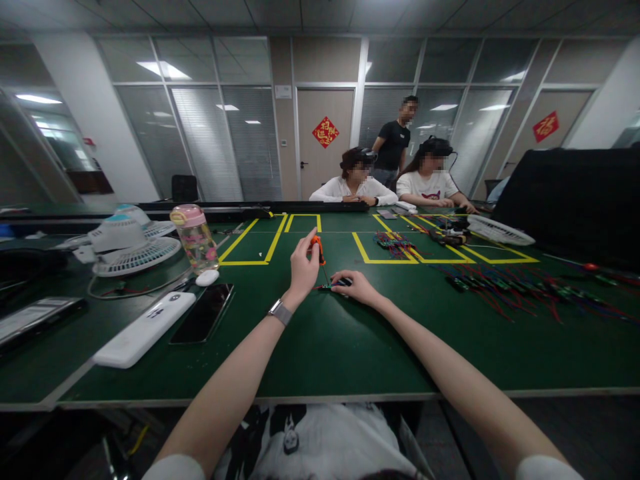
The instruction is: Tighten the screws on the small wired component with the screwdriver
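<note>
“招财进宝” on one red sign [325,133], “福” on another sign [545,127]

One screwdriver [321,252], one bottle [196,241], three co-workers [393,148]

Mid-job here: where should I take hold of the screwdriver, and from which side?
Best, I think, by its orange handle, from the left and above. The handle is the thick upper end; the thin shaft slants down to the board. The left hand grips it there, and the right hand sits close on the right.

Head-worn view, facing forward and down, close over table [375,353]
</note>
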Available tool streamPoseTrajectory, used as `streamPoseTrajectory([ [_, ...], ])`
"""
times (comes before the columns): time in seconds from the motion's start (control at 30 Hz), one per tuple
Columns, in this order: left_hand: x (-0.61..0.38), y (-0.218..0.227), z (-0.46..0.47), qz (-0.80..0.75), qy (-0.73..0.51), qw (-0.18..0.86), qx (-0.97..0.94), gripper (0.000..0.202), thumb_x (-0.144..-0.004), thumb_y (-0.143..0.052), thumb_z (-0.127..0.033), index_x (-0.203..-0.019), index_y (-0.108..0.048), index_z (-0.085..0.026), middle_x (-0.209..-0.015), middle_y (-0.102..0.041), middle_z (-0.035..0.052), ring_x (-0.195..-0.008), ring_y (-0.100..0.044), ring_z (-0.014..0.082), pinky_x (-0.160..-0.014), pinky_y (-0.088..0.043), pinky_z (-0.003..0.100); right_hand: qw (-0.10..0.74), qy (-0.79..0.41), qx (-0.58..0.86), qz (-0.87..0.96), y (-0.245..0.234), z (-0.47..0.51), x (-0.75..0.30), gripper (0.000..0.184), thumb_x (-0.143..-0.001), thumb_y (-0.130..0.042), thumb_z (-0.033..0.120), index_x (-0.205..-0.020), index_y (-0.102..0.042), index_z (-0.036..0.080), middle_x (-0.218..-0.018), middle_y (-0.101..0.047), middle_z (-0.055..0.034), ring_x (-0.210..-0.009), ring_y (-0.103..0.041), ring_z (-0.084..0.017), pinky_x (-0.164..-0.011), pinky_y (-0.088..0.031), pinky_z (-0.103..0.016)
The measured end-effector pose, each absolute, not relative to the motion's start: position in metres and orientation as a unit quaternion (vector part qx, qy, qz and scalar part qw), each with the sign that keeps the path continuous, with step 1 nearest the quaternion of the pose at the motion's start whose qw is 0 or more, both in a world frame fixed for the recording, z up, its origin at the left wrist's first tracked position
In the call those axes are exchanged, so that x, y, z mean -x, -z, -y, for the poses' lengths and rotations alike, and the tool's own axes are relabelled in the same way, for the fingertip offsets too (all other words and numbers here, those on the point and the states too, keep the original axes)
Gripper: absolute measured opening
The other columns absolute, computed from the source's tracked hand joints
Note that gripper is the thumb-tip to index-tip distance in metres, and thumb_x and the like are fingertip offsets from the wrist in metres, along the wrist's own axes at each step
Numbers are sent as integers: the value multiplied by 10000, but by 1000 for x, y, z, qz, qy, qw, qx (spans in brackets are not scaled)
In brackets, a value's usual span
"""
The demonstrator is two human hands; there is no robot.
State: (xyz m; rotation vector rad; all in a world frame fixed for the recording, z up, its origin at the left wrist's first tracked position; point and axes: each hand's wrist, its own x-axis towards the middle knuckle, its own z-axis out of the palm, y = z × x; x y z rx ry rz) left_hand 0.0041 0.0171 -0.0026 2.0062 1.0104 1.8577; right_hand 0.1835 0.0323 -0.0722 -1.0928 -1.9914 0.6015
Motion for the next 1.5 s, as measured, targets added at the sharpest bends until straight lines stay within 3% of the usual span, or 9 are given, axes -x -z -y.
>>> streamPoseTrajectory([
  [0.13, -4, 0, -14, -372, -636, 69, -673, 263, -853, -589, -281, -1106, -643, -232, -923, -545, 38, -796, -553, 138, -753, -483, 265, 387, -236, 428, 782, 72, -31, -183, 151, -702, -718, 278, -821, -720, 184, -1010, -709, -69, -975, -648, -221, -952, -452, -378],
  [0.37, -3, 0, -16, -355, -627, 92, -687, 350, -950, -372, -205, -1246, -556, -235, -1083, -587, 67, -1001, -562, 158, -902, -452, 303, 385, -232, 429, 783, 70, -31, -183, 155, -703, -718, 280, -824, -724, 183, -1011, -710, -74, -983, -647, -226, -954, -449, -381],
  [0.57, -4, 1, -15, -377, -642, 77, -663, 263, -878, -548, -279, -1114, -640, -205, -967, -527, 56, -811, -562, 130, -713, -493, 239, 384, -226, 428, 786, 69, -29, -182, 148, -704, -717, 266, -823, -726, 178, -1000, -713, -78, -980, -647, -227, -952, -447, -380],
  [0.77, -4, 0, -15, -358, -630, 88, -684, 339, -946, -380, -202, -1232, -560, -230, -1106, -569, 70, -1039, -552, 162, -927, -442, 308, 385, -226, 430, 784, 68, -29, -182, 131, -700, -720, 256, -812, -726, 187, -1004, -712, -71, -989, -647, -227, -956, -448, -383],
  [0.9, -5, -1, -13, -374, -637, 85, -669, 268, -902, -497, -234, -1144, -610, -211, -959, -562, 52, -830, -566, 140, -771, -481, 266, 387, -228, 427, 785, 68, -29, -183, 135, -705, -719, 263, -813, -727, 183, -1014, -710, -77, -985, -649, -227, -956, -449, -385],
  [1.0, -5, -2, -11, -393, -639, 65, -658, 213, -863, -573, -273, -1050, -654, -214, -922, -506, 41, -765, -539, 128, -743, -480, 258, 386, -228, 426, 786, 69, -30, -183, 137, -705, -720, 268, -815, -729, 188, -1019, -710, -73, -983, -650, -226, -953, -452, -385],
  [1.2, -5, -2, -12, -356, -632, 92, -682, 340, -942, -375, -187, -1223, -563, -225, -1106, -577, 68, -1031, -555, 162, -921, -433, 301, 388, -226, 429, 784, 71, -31, -183, 139, -702, -722, 266, -818, -728, 189, -1009, -712, -73, -995, -647, -229, -960, -447, -390],
  [1.4, -5, -2, -10, -383, -636, 53, -667, 223, -868, -562, -247, -1070, -646, -210, -898, -548, 38, -784, -537, 141, -768, -463, 271, 387, -230, 432, 782, 71, -31, -183, 139, -699, -721, 258, -815, -726, 181, -1009, -711, -77, -978, -650, -224, -947, -452, -377],
  [1.5, -6, -2, -10, -379, -631, 68, -674, 260, -900, -506, -254, -1127, -629, -227, -926, -539, 42, -822, -545, 141, -789, -464, 269, 388, -228, 432, 781, 70, -30, -183, 136, -693, -723, 254, -809, -727, 181, -1001, -713, -75, -973, -651, -223, -942, -454, -378],
])
